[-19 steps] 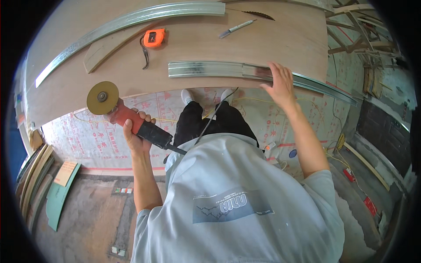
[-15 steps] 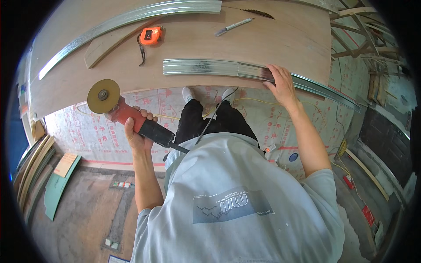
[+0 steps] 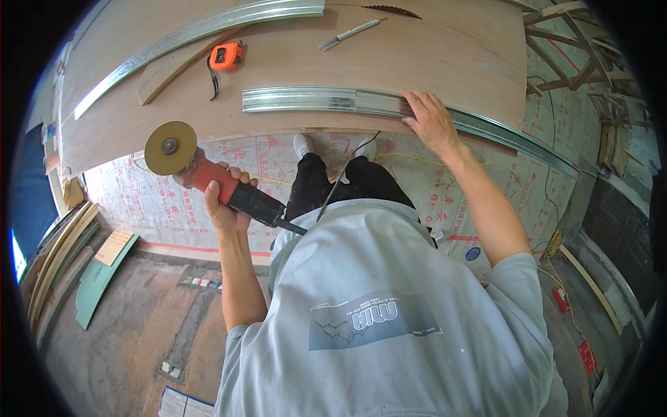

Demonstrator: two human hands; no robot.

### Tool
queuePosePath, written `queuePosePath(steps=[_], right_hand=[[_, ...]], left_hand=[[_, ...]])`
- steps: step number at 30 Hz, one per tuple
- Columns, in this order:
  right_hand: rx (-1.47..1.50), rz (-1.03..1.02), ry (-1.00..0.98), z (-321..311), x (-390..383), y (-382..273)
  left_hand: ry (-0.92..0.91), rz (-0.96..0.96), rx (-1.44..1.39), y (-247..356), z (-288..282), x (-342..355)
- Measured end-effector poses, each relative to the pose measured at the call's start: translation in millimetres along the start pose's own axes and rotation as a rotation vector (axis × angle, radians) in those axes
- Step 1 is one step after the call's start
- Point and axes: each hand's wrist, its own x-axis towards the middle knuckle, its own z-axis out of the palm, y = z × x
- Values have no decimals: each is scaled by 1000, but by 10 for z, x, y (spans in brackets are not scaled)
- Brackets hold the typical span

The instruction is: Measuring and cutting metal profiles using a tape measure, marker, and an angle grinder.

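Presently gripping a red-and-black grinder (image 3: 212,182) in the left hand (image 3: 231,208), with fingers closed round its body and thumb on the opposite side. Held in front of the person, to the left of the black trousers (image 3: 309,184), with the round tan disc (image 3: 162,154) at upper left, facing the camera. Overlapping in view the near edge of the table (image 3: 472,69), well apart from the shiny metal strip (image 3: 299,100). Impossible to tell whether spinning.

Touching that strip with the right hand (image 3: 432,125), fingers partly bent over it, thumb toward its near edge; pressure not tellable. Resting lengthwise near the front of the table, from well left of the right hand to beyond the table's right end. Crossed by a thin line a little left of the fingers; not clear whether one piece or two.

Noted farther back on the table: an orange tape measure (image 3: 226,57) with a dark strap, just beside a wooden piece (image 3: 177,71); behind these, a second, longer metal strip (image 3: 201,31); to the right, a marker pen (image 3: 351,34) and a dark, curved blade (image 3: 392,11).
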Motion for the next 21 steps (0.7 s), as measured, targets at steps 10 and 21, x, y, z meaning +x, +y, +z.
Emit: queuePosePath(steps=[10,21], right_hand=[[-65,124,-58,-666,-710,902],[-97,141,-292,-752,-714,999]], left_hand=[[2,-39,12,4,31,7],[-27,-105,58,-34,63,104]])
